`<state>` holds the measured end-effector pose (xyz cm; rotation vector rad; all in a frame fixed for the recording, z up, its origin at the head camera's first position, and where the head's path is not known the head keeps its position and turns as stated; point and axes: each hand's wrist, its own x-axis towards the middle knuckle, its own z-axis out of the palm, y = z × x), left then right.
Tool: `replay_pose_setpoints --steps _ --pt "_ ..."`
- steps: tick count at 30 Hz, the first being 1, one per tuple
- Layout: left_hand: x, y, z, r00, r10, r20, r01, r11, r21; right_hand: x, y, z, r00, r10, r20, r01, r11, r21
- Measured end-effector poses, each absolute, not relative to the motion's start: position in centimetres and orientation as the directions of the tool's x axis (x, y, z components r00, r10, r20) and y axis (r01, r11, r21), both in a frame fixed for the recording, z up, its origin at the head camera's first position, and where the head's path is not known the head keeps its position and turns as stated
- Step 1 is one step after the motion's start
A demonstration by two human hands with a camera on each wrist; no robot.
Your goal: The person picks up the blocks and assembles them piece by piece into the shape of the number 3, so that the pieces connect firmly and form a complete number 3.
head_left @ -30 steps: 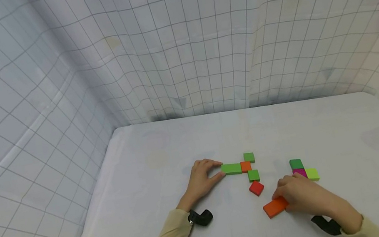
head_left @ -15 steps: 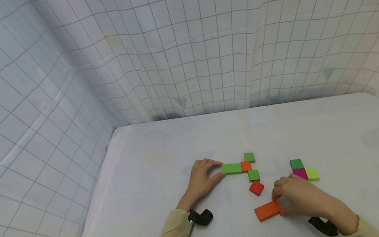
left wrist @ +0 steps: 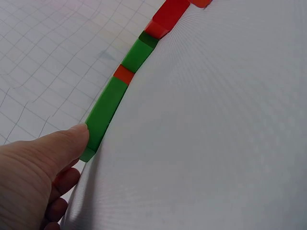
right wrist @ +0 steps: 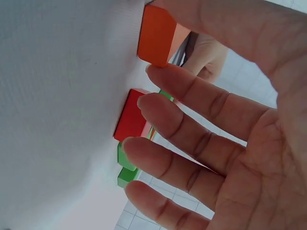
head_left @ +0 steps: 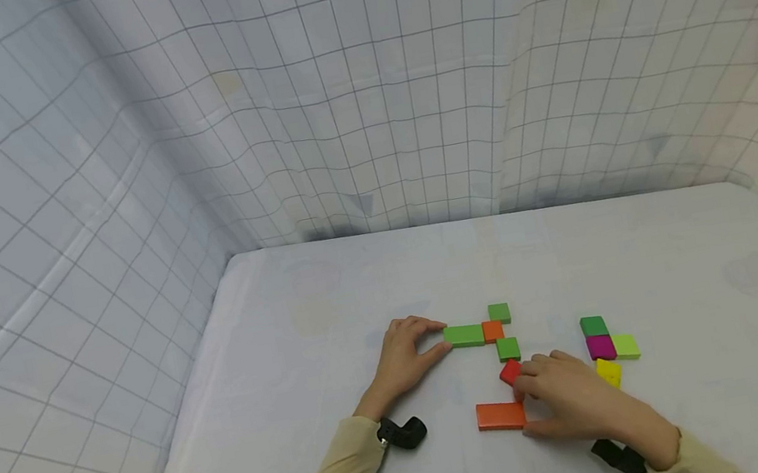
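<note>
My left hand (head_left: pixel 403 359) pinches the left end of a long green block (head_left: pixel 464 335), thumb on its near side and fingers at its far side. A small orange block (head_left: pixel 492 331) abuts the other end, between two small green blocks (head_left: pixel 499 313) set diagonally off its corners. Nearer to me, my right hand (head_left: pixel 571 399) holds the right end of a long orange block (head_left: pixel 499 416) between thumb and index finger, as the right wrist view shows at the orange block's end face (right wrist: pixel 157 36). A red block (head_left: pixel 511 372) sits turned at an angle, partly behind the right fingertips.
Right of my right hand lie a dark green block (head_left: pixel 594 326), a magenta block (head_left: pixel 601 348), a lime block (head_left: pixel 626 347) and a yellow block (head_left: pixel 609 372). A white cloth covers the table (head_left: pixel 329 296), and white gridded curtains (head_left: pixel 356 105) hang around it.
The right hand has moved left with the long orange block, turning it nearly straight, and has uncovered the yellow block. The left hand has stayed in place.
</note>
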<state>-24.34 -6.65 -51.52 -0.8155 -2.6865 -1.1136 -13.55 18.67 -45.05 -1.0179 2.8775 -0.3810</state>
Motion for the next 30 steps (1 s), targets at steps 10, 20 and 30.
replay_pose_setpoints --steps 10,20,30 --pt "-24.3 -6.8 -51.5 -0.846 0.430 0.313 0.526 0.582 0.620 -14.3 17.7 -45.5 -0.750 -0.654 0.097 -0.655 0.716 -0.240" --pt "-24.3 -6.7 -51.4 -0.845 0.438 0.308 0.528 0.589 0.612 -15.9 17.0 -46.0 -0.760 -0.636 0.134 -0.648 0.725 -0.234" --pt "-24.4 -6.7 -51.4 -0.847 0.434 0.306 0.524 0.585 0.620 -16.6 17.4 -46.1 -0.760 -0.633 0.147 -0.647 0.720 -0.249"
